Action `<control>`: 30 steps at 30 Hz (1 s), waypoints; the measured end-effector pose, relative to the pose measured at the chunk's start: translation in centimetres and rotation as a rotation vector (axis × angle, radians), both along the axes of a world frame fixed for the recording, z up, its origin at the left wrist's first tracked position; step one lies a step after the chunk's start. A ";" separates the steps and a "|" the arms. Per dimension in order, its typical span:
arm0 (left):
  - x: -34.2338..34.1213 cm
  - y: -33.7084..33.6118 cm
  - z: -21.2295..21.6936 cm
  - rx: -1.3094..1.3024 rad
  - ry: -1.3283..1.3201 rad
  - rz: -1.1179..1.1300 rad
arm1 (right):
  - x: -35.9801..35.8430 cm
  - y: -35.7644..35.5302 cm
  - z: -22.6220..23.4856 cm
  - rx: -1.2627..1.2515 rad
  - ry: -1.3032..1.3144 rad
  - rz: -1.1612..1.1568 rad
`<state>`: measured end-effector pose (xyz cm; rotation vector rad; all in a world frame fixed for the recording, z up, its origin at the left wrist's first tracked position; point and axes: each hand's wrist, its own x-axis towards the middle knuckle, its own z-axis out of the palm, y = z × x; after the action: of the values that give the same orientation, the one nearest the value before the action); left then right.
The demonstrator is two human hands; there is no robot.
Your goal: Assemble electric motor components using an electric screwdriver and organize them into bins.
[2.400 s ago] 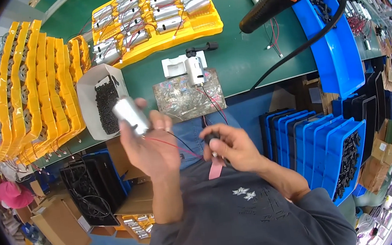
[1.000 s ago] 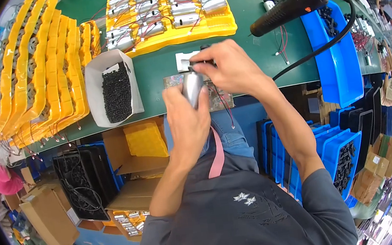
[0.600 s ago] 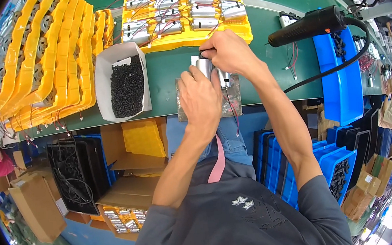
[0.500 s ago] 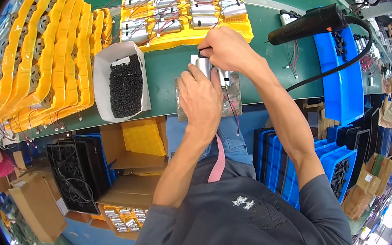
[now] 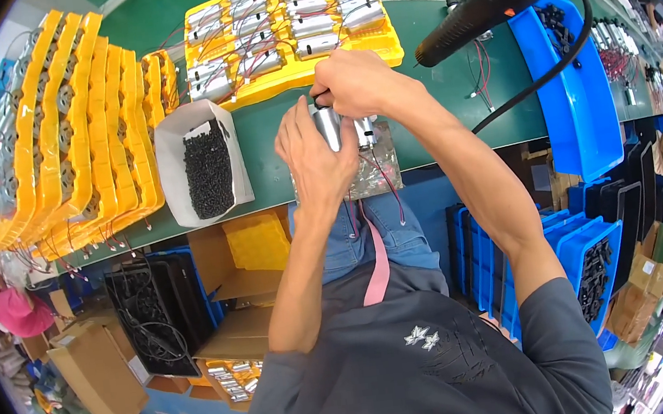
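Over the near edge of the green bench, my left hand (image 5: pixel 311 158) is wrapped round a silver cylindrical motor (image 5: pixel 329 131), steadying it upright. My right hand (image 5: pixel 358 81) is closed at the motor's top end, its fingertips pinching a small black part (image 5: pixel 323 102) that they mostly hide. Close by on the right is a second silver motor (image 5: pixel 366 134), its dark red and black wires hanging toward my lap. Beneath the motors lies a shiny, transparent-looking plate (image 5: pixel 383 173) at the bench edge.
Left of my hands stands a white box (image 5: pixel 237 164) of small black pieces, beside stacked yellow trays (image 5: pixel 87 145) of motors. A yellow tray (image 5: pixel 386 44) with motors lies beyond. A corded black electric screwdriver (image 5: pixel 477 14) hangs at right, near a blue bin (image 5: pixel 579 117).
The whole view has shifted and tilted slightly. Both hands stay at the same motor; my left thumb and fingers now sit closer around it, and the right hand keeps its pinch on top.
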<state>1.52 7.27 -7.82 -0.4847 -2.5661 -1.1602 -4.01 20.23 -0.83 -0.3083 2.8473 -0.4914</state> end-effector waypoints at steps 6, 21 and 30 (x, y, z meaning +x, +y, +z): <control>0.2 0.0 -0.3 0.001 -0.001 -0.013 | 0.6 1.4 1.2 -0.046 0.059 0.087; 3.9 -7.7 6.0 0.087 0.229 0.185 | 10.8 2.8 8.1 -0.580 0.846 0.102; -4.7 -16.0 5.0 -0.598 -0.299 -0.140 | 6.7 11.3 3.8 -1.130 0.807 -0.235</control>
<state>-3.17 -8.76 -2.86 -0.6654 -3.1821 -0.5033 2.69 31.54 2.94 -0.4042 2.9049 -2.4852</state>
